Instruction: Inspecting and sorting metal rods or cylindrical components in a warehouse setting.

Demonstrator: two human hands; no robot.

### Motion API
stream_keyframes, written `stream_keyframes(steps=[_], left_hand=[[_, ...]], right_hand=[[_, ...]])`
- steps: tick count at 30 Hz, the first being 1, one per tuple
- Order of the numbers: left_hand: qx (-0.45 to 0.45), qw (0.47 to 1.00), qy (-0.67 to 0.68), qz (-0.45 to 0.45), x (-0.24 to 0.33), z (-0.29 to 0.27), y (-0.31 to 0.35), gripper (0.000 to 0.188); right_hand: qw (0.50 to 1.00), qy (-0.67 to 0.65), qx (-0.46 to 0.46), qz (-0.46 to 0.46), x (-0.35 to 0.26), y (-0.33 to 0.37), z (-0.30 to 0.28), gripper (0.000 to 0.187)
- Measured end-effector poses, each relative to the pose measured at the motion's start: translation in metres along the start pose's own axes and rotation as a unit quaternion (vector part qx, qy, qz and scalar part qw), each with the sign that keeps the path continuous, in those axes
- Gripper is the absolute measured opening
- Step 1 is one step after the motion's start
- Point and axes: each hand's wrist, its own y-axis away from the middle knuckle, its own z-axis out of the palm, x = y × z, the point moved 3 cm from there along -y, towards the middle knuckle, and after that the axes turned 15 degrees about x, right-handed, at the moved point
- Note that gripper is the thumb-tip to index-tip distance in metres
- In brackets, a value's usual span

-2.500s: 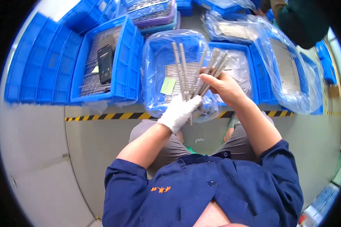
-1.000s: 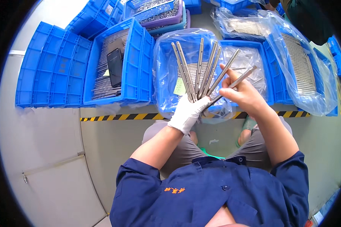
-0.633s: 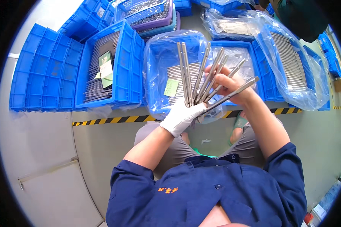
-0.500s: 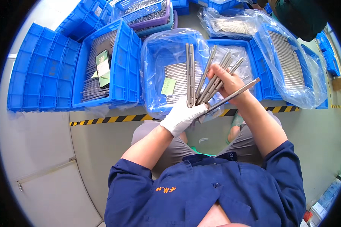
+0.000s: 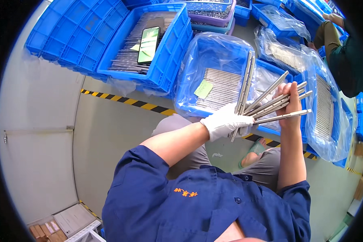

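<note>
My left hand [image 5: 225, 121], in a white glove, grips the lower ends of several long grey metal rods [image 5: 266, 103] that fan out upward and to the right. My bare right hand [image 5: 289, 103] is behind the fan, its fingers spreading the rods' upper parts. Both hands are held above my knees, in front of a blue bin lined with clear plastic [image 5: 189, 76] that holds a flat layer of the same rods and a small green slip of paper [image 5: 203, 88].
A blue crate [image 5: 171, 64] at the left holds rods and a phone [image 5: 149, 44] with a lit screen. Empty blue crates [image 5: 80, 36] are stacked further left. More plastic-lined bins [image 5: 324, 109] stand to the right. Another person's arm [image 5: 343, 60] is at the upper right. Yellow-black tape [image 5: 129, 101] runs across the floor.
The rods in my hands have fanned out wider and tipped to the right. My head has turned, so the bins now appear shifted right and tilted.
</note>
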Motion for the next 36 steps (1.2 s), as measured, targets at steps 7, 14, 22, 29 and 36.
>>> stream_keyframes(steps=[7, 14, 22, 29, 36], left_hand=[[0.007, 0.999, 0.014, 0.03, 0.006, -0.001, 0.002, 0.031], [0.016, 0.996, -0.024, 0.084, 0.002, -0.008, 0.0, 0.042], [0.05, 0.994, -0.062, 0.071, 0.008, -0.017, 0.003, 0.024], [-0.111, 0.994, -0.021, -0.01, 0.0, 0.0, 0.009, 0.035], [-0.162, 0.985, -0.051, 0.018, -0.003, 0.005, 0.01, 0.039]], right_hand=[[0.999, -0.001, 0.02, -0.025, -0.004, -0.001, -0.001, 0.034], [0.997, -0.058, 0.031, -0.028, -0.022, -0.016, -0.017, 0.032], [0.98, 0.069, 0.164, -0.088, -0.042, -0.024, -0.04, 0.024], [0.982, 0.178, 0.057, -0.002, 0.027, 0.0, 0.01, 0.028], [0.99, 0.1, -0.023, 0.095, 0.028, 0.013, 0.016, 0.038]])
